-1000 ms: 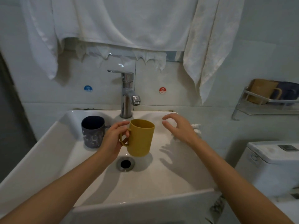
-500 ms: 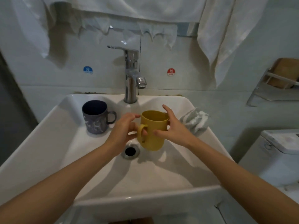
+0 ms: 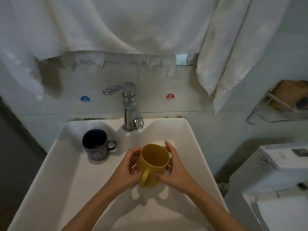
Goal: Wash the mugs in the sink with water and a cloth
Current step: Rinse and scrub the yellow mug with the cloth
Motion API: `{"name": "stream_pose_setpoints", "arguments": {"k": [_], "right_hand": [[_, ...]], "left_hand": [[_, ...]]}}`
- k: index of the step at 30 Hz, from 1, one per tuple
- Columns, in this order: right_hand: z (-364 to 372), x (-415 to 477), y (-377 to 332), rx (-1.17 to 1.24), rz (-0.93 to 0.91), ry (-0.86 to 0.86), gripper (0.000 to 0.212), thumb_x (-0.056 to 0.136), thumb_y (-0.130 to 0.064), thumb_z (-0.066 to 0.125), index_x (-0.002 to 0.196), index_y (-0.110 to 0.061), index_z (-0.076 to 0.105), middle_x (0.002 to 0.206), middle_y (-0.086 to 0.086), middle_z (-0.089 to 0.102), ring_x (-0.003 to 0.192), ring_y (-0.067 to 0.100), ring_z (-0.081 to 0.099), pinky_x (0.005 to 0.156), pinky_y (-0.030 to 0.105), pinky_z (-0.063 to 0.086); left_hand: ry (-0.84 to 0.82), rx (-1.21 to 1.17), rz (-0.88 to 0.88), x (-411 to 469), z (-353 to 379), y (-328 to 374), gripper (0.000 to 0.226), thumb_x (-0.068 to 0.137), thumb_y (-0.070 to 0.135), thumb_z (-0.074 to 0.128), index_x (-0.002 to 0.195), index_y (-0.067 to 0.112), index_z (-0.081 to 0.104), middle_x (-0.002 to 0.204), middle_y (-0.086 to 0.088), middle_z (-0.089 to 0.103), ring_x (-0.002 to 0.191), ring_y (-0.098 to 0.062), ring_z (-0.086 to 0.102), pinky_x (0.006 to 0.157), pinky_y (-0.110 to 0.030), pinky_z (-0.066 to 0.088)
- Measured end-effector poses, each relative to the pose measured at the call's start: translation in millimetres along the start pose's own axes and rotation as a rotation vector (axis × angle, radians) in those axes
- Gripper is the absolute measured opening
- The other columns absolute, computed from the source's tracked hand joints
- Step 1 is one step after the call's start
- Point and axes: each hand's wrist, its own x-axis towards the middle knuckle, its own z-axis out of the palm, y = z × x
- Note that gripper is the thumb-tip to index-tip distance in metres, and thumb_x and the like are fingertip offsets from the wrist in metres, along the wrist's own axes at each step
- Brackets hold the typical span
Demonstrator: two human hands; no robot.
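Now both hands, left [image 3: 128, 167] and right [image 3: 175, 174], cup the yellow mug [image 3: 154, 164] between curled fingers

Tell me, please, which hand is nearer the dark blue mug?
Left. The left hand grips the yellow mug beside the dark blue mug; the right hand holds that yellow mug's far side.

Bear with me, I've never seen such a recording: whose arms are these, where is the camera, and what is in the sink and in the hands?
No machine here: a person's bare arms, filmed by a camera worn on their head, looking down. The left hand and right hand both curl their fingers round a yellow mug, over the white sink, its handle toward the camera. A dark blue mug stands upright in the sink's back left, near the tap. White towels hang above.
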Motion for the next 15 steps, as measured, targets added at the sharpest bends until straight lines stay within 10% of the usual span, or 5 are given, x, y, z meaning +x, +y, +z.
{"name": "stream_pose_setpoints", "arguments": {"k": [10, 15], "right_hand": [[-46.1, -41.1, -101.4, 0.006, 0.093, 0.134, 0.087, 0.065, -0.041, 0.080, 0.133, -0.039, 0.025, 0.131, -0.032, 0.034, 0.120, -0.009, 0.041, 0.089, 0.004, 0.039], [-87.0, -57.8, -107.8, 0.036, 0.134, 0.208, 0.081, 0.070, -0.031, 0.081, 0.134, -0.037, 0.033, 0.134, -0.017, 0.045, 0.124, 0.001, 0.045, 0.100, 0.020, 0.042]], "left_hand": [[0.018, -0.028, -0.108, -1.8, 33.9, 100.9, 0.069, 0.058, 0.021, 0.081, 0.116, 0.031, 0.046, 0.125, 0.013, 0.052, 0.115, -0.011, 0.052, 0.094, -0.028, 0.048], [-0.040, 0.005, -0.055, 12.2, 66.4, 121.5, 0.060, 0.067, 0.013, 0.077, 0.114, 0.034, 0.045, 0.117, 0.021, 0.050, 0.105, -0.003, 0.053, 0.076, -0.010, 0.049]]}}
